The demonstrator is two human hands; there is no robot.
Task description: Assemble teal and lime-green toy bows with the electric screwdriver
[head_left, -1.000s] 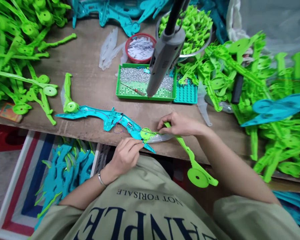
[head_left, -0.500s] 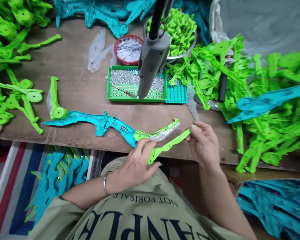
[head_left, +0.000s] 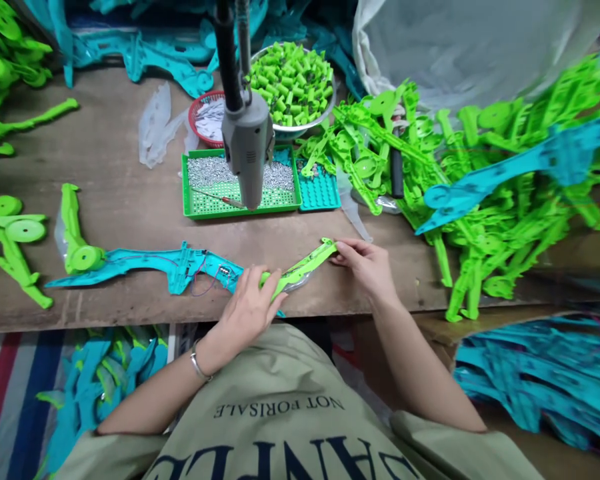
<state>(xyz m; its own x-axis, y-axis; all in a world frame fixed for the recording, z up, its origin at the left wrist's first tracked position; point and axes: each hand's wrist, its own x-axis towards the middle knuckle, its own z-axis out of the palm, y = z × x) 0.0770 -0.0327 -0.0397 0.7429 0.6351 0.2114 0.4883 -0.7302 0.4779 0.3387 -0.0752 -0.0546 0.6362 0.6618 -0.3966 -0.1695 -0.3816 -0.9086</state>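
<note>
A long blue plastic bow-shaped half shell lies on the table with thin wires and a small metal part in it. At its right end, a slim green plastic arm piece sits over another green arm that has a clear plastic strip along its edge. My left hand grips the wide end of the green piece, its fingers covering the joint. The thumb and fingers of my right hand pinch the narrow tip. A second green arm is attached at the shell's left end.
A green tray of small metal screws holds a screwdriver. A grey electric screwdriver hangs above. Behind stand a red basket and a bowl of green parts. Green arm pieces are heaped right.
The green arm piece has moved from in front of the other arm onto it, carried by both hands. The view has shifted, so the table's contents appear farther left.
</note>
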